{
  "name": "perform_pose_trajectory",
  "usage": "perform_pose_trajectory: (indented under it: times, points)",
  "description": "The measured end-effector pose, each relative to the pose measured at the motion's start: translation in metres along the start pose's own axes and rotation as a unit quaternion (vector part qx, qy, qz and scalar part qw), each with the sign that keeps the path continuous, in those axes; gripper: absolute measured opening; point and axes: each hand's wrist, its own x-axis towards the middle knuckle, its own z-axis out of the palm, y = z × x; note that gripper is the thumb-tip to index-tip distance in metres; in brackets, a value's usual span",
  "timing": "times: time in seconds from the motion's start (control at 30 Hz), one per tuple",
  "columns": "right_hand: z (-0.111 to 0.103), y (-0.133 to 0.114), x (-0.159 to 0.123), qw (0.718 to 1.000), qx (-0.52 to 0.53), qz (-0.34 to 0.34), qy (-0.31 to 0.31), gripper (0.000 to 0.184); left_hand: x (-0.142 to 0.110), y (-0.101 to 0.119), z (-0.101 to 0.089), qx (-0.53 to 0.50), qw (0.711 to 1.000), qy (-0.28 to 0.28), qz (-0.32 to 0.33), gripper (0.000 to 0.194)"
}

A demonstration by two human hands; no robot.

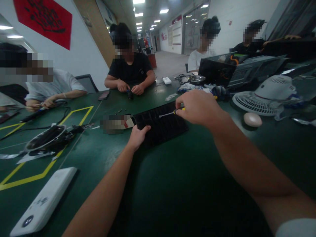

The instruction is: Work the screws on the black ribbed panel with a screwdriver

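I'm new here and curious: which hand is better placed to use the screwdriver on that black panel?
Probably the right hand: it holds the screwdriver over the black panel. The left hand seems better suited to steadying, with its thumb over the panel's left side.

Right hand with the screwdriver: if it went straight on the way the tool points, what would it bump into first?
Probably the black panel. The screwdriver in the right hand points left across it; whether the tip already touches is unclear.
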Motion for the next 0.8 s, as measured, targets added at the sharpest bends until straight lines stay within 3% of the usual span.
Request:
perform_pose_trajectory:
  times: [0.23,0.37,0.57,0.8]
  points:
    - [0.005,-0.005,0.000,0.998,-0.012,0.007,-0.069,0.037,0.000,0.001,0.001,-0.002,1.000,0.014,-0.001,0.050]
    - [0.001,0.003,0.001,0.995,0.009,-0.009,-0.095,0.031,0.000,0.001,0.000,0.001,1.000,0.009,0.004,0.050]
    - [-0.011,0.025,-0.002,1.000,0.011,-0.025,0.000,0.026,-0.001,0.004,0.001,0.005,1.000,-0.008,-0.001,0.049]
    - [-0.008,0.024,-0.001,1.000,-0.009,-0.023,-0.015,0.024,-0.002,0.005,0.002,0.002,1.000,-0.001,-0.016,0.051]
